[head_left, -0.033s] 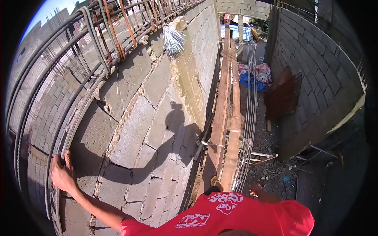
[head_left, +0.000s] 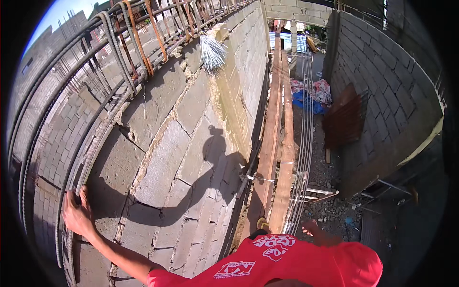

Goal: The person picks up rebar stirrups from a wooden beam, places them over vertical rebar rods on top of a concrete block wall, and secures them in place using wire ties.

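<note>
At the left, my left hand (head_left: 78, 215) is closed over the top edge of a grey block wall (head_left: 162, 158), its fingers curled around a ribbed steel rebar (head_left: 82, 165) there and its thumb on the wall's near side. My right hand (head_left: 311, 228) hangs low by my red shirt, fingers loosely bent and apart, with nothing visible in it. It is nearest to a bundle of thin metal rods (head_left: 300, 191). A bunch of thin cut wires (head_left: 213, 53) hangs on the rebar farther along the wall.
My foot (head_left: 262, 224) stands on narrow wooden planks (head_left: 268, 162) running along the wall. Rubble ground (head_left: 330, 215) shows beside them. A rusty corrugated sheet (head_left: 345, 119) leans on the right block wall (head_left: 382, 81); blue and patterned cloth (head_left: 311, 98) lies farther off.
The view has shifted very slightly. Both hands keep nearly the same places.
</note>
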Demonstrator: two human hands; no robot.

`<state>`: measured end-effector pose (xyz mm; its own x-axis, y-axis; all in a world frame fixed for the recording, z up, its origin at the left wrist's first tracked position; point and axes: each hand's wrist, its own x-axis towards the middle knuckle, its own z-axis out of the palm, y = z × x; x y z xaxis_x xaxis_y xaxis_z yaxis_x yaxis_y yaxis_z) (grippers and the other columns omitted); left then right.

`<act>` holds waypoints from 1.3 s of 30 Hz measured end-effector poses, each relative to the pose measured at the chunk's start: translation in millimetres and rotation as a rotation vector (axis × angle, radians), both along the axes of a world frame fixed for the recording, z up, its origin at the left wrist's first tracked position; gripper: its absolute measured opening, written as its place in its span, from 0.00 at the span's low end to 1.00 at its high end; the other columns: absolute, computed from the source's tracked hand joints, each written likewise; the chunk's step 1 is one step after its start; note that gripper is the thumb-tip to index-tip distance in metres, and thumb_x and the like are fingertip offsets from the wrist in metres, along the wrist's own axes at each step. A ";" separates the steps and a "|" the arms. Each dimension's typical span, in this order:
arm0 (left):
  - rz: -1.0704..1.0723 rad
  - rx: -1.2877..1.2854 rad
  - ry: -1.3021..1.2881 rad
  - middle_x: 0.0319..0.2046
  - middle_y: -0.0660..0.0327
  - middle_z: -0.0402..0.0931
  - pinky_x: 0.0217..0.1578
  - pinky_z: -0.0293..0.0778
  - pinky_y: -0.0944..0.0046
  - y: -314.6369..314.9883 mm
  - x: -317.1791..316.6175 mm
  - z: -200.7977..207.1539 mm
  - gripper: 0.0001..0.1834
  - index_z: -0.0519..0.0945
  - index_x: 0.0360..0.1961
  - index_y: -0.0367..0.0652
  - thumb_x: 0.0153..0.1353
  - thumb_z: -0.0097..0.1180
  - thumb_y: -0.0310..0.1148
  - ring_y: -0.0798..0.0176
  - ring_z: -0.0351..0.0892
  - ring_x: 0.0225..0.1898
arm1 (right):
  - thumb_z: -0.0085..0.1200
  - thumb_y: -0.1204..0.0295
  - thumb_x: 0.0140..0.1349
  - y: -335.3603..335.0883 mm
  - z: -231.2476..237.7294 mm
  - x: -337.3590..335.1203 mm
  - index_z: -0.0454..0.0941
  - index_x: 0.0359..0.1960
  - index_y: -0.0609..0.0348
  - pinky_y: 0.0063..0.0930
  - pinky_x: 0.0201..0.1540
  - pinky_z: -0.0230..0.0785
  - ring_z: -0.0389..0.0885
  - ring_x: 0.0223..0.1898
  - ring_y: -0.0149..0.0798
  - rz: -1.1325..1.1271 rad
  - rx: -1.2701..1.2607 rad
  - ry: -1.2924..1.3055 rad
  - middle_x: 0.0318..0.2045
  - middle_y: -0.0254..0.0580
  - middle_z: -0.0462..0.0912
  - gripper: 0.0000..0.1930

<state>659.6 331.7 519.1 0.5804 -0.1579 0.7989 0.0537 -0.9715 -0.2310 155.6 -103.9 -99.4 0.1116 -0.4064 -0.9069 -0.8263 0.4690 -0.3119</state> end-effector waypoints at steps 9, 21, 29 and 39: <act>-0.004 0.058 -0.106 0.37 0.57 0.80 0.39 0.73 0.51 2.5 -5.6 -3.9 0.25 0.79 0.37 0.45 0.64 0.55 0.59 0.46 0.80 0.36 | 0.56 0.56 0.67 -149.2 76.0 291.7 0.80 0.44 0.65 0.31 0.28 0.72 0.82 0.28 0.37 0.227 -0.284 -0.645 0.32 0.43 0.83 0.20; 0.039 0.024 -0.349 0.35 0.62 0.80 0.54 0.60 0.50 -42.5 19.4 -9.0 0.35 0.83 0.31 0.47 0.45 0.62 0.72 0.54 0.75 0.45 | 0.51 0.56 0.70 -242.1 -0.2 417.5 0.79 0.46 0.60 0.37 0.27 0.72 0.81 0.28 0.42 0.907 0.059 -0.269 0.35 0.45 0.82 0.18; 0.054 -0.059 -0.627 0.38 0.61 0.74 0.56 0.54 0.48 -110.3 69.2 -40.4 0.34 0.78 0.34 0.48 0.50 0.60 0.72 0.53 0.69 0.48 | 0.51 0.55 0.70 -214.2 17.2 538.3 0.79 0.49 0.62 0.37 0.36 0.73 0.82 0.35 0.45 1.128 0.070 -0.412 0.39 0.49 0.83 0.21; 0.073 -0.070 -0.821 0.49 0.57 0.68 0.65 0.45 0.38 -102.6 101.3 -65.6 0.37 0.73 0.48 0.54 0.52 0.54 0.75 0.47 0.62 0.59 | 0.52 0.54 0.71 -254.1 77.2 608.8 0.79 0.53 0.65 0.37 0.47 0.73 0.82 0.43 0.49 0.691 -0.654 -0.860 0.45 0.53 0.84 0.24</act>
